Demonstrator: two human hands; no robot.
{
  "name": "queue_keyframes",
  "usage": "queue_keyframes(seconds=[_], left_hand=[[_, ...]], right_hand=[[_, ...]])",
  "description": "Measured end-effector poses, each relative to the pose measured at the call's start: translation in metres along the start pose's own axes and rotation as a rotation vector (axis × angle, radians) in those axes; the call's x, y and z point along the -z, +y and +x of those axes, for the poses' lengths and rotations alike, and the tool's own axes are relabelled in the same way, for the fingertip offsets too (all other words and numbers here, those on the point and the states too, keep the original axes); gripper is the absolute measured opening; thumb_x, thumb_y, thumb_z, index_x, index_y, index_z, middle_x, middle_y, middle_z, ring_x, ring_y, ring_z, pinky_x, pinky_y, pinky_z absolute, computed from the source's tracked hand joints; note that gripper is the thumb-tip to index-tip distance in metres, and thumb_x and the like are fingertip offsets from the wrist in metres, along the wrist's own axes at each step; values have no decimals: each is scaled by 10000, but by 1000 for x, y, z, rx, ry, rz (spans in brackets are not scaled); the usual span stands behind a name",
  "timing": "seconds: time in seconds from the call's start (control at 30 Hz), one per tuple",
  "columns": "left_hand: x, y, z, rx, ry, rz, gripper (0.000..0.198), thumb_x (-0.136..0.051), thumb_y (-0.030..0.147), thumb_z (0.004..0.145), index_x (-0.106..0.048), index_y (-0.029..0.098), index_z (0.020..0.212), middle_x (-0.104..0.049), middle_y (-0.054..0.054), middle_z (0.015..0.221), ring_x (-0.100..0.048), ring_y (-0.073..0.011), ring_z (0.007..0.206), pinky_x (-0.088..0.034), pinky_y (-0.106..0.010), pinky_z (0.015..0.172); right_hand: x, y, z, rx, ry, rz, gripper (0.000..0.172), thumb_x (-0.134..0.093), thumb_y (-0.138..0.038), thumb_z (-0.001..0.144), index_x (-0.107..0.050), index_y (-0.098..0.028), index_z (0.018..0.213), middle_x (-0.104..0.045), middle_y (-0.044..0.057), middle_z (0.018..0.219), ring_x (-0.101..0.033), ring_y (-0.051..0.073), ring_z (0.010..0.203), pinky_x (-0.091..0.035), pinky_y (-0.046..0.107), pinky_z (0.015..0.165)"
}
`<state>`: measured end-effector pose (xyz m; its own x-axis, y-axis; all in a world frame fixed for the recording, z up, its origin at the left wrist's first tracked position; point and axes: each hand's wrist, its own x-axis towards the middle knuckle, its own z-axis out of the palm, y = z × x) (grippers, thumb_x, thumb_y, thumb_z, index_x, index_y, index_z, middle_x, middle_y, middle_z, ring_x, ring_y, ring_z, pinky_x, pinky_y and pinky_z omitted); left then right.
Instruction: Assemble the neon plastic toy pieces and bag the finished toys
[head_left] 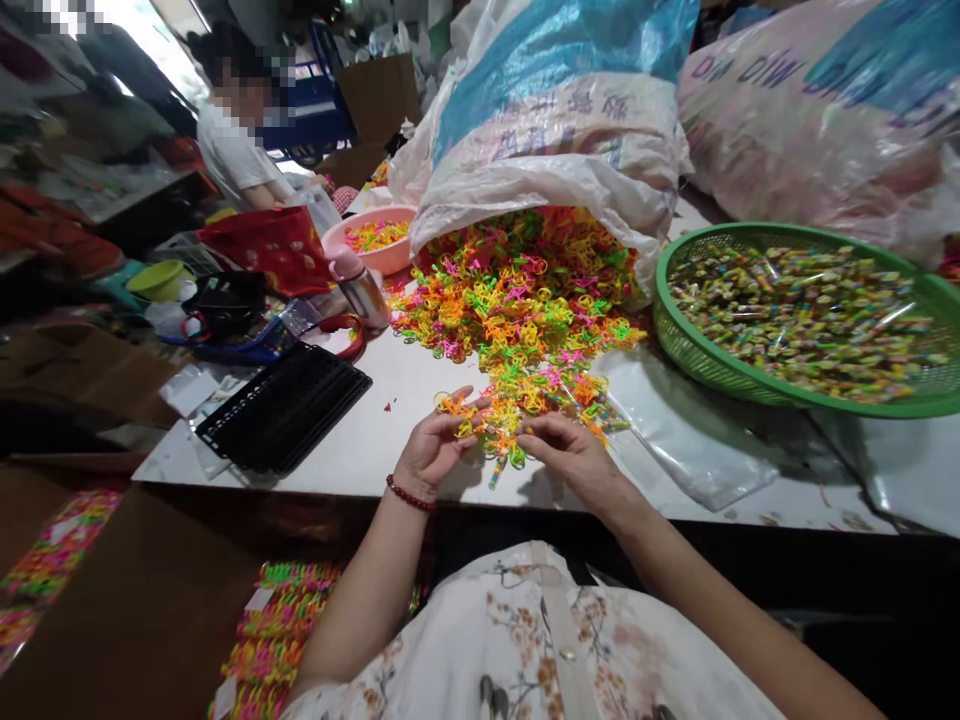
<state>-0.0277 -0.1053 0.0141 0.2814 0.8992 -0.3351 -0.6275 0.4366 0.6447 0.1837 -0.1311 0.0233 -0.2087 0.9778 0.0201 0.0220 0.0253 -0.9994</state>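
Observation:
A heap of small bright plastic pieces point(517, 335), in yellow, orange, green and pink with looped ends, spills over the white table. At its near edge my left hand point(439, 450) is turned palm up, fingers curled around a yellow-orange plastic piece point(466, 428). Facing it, my right hand point(574, 455) has thumb and fingers pinched together at the pile; whatever sits between them is too small to make out. Just below the fingertips lies a short multicoloured patterned tube point(496, 472). Another such tube point(611, 420) rests right of the heap.
Behind the heap lies an open woven sack point(540, 120). On the right stand a green basket point(667, 320) of wrapped tubes and clear plastic bags point(697, 450). Black slotted trays point(285, 410), a pink-capped bottle point(360, 290) and a pink basin point(394, 262) are left. Another person point(240, 150) sits beyond.

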Motion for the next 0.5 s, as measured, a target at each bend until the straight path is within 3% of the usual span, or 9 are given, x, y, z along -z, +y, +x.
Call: queue_keyframes(seconds=[0.1, 0.2, 0.27, 0.37, 0.5], left_hand=[[-7, -12, -4, -6, -23, -21, 532, -624, 5, 733, -578, 211, 1221, -664, -90, 1123, -667, -141, 894, -543, -233, 731], [-15, -23, -6, -34, 24, -53, 535, -631, -28, 719, -583, 196, 1203, -673, -62, 1023, -665, -169, 980, -533, -319, 911], [-20, -29, -7, -28, 47, -110, 428, -634, 18, 756, -596, 177, 1152, -669, -70, 1017, -658, -193, 1016, -542, -323, 888], [-28, -35, -6, 9, 55, -200, 195, -604, 226, 873, -613, 145, 1050, -662, -97, 989, -655, -211, 1000, -551, -288, 777], [-35, -45, 1, -91, 110, -197, 175, -581, 322, 897, -616, 154, 935, -653, -70, 914, -643, -160, 856, -522, -263, 729]], right_hand=[[0, -2, -5, -138, 7, 156, 300, -774, -452, 728, -637, -198, 809, -583, -27, 715, -529, 110, 610, -427, 254, 585], [-4, -2, -9, -206, -6, 253, 357, -839, -411, 645, -627, -197, 837, -629, -24, 788, -595, 116, 665, -489, 260, 646], [-6, -1, -10, -196, -35, 280, 354, -838, -405, 646, -634, -194, 843, -649, -12, 841, -608, 118, 704, -515, 264, 683], [-8, 3, -11, -198, -65, 268, 343, -786, -452, 704, -635, -194, 872, -652, 0, 858, -615, 115, 689, -536, 263, 664], [-12, 9, -12, -298, -109, 215, 412, -694, -542, 767, -618, -209, 998, -572, -48, 692, -573, 99, 540, -507, 238, 530]])
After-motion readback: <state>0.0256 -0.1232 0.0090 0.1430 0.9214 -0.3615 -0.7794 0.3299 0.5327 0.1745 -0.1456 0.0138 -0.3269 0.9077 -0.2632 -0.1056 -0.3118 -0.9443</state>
